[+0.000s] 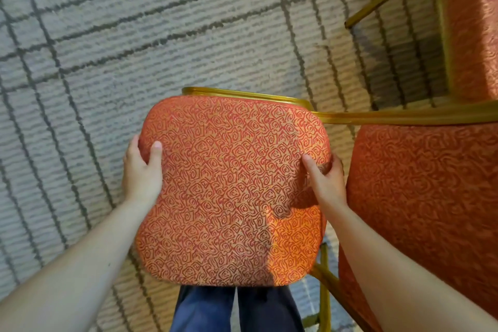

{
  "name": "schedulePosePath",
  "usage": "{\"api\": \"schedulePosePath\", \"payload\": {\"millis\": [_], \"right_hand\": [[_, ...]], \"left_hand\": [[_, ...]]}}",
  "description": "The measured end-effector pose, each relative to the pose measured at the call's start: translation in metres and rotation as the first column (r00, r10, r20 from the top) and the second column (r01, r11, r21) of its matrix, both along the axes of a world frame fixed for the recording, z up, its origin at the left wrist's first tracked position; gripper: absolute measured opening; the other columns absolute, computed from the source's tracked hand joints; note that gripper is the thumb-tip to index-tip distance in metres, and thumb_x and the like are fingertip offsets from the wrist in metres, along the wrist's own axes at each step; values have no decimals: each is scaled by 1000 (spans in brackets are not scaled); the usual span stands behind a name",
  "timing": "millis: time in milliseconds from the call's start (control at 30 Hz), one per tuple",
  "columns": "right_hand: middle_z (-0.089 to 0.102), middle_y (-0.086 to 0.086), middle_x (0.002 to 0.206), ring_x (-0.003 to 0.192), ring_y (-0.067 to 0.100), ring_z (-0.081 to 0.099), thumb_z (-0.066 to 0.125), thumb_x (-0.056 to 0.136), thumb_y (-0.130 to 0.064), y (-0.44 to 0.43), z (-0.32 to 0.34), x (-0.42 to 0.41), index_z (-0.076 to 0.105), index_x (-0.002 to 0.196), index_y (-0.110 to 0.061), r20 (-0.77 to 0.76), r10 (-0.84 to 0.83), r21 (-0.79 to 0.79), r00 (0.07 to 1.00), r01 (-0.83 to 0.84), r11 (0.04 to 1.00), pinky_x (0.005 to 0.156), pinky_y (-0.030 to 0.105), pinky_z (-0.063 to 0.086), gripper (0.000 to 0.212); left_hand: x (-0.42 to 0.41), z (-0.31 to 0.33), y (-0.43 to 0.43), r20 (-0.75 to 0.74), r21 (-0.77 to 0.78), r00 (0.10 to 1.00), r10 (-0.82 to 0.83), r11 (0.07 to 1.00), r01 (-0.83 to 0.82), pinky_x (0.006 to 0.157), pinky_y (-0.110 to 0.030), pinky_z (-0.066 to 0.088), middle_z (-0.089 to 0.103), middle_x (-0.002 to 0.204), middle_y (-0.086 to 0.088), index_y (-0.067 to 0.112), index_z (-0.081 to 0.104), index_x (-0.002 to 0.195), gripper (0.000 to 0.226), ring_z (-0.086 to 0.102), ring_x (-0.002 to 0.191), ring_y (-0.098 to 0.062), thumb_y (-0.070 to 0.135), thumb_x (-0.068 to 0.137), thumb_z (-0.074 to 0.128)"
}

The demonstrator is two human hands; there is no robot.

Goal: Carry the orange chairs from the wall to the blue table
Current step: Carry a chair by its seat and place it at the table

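Orange chair [231, 188] gripped at both sides by left hand [141, 170] and right hand [327, 178].

The carpet [107, 35] was pale grey and ribbed, crossed by dark uneven lines in a loose grid. Warm light lay over its right part, with a shadow [377, 43] at upper right.

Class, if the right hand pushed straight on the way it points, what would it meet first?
Right hand would likely meet the gold frame past the cushion corner it grips; depth is unclear.
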State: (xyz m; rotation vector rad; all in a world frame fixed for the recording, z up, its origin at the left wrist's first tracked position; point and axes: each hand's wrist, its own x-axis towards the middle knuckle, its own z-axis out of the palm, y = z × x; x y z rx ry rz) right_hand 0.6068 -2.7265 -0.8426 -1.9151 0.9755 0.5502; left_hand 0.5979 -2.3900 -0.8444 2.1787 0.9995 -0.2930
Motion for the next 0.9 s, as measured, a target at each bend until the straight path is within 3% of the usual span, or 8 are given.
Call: {"api": "schedulePosePath", "payload": {"millis": [167,267,433,533,667,800,900], "right_hand": [[54,3,137,125,20,50,72,79,-49,0,-8,-4,42,142,-15,-12,-79,-7,997,79,997,108,34,37,78],[57,-5,115,109,15,54,74,76,-52,-1,-12,-8,50,133,-18,-50,-145,2,988,145,989,97,28,40,70],[62,-11,95,97,15,61,75,74,-55,-5,-20,-10,60,116,-26,-89,-157,68,984,164,984,92,31,47,53],[67,-8,98,97,15,64,75,73,-56,-7,-23,-10,64,113,-25,-105,-159,88,982,168,982,95,34,50,51],[64,-18,88,89,10,64,75,70,-60,-9,-27,-10,62,95,-34,-133,-157,114,979,172,978,93,34,50,38],[68,-11,98,88,8,64,75,71,-58,-8,-19,-6,64,111,-29,-171,-185,184,968,216,959,86,30,50,51],[67,-2,115,102,17,64,74,73,-56,-7,-11,-5,59,129,-19,-191,-188,211,963,227,951,94,34,50,69]], "left_hand": [[-2,-10,12,25,-78,999,-33,996,35,95,-22,33,56,131,-4,17,48,136,49,51,117,-17,46,96,47],[-4,-14,16,14,-126,1000,10,992,-8,93,-22,35,57,123,4,22,51,132,50,52,110,-11,53,93,48],[-9,-18,22,-50,-173,994,96,980,-103,85,-26,42,63,110,7,26,60,119,76,59,99,-13,82,70,48],[-9,-19,27,-95,-229,986,136,961,-155,93,-35,49,68,111,5,26,63,118,89,64,100,-15,90,57,52],[-9,-20,31,-165,-273,978,125,947,-167,99,-42,48,69,111,7,40,65,108,76,64,103,-16,92,56,52],[-8,-18,29,-176,-248,980,96,959,-139,98,-38,47,67,110,6,39,63,109,85,62,103,-19,98,53,41],[-6,-15,24,-171,-202,981,95,971,-129,87,-28,41,62,106,5,33,62,118,98,58,97,-16,99,52,34]]}}
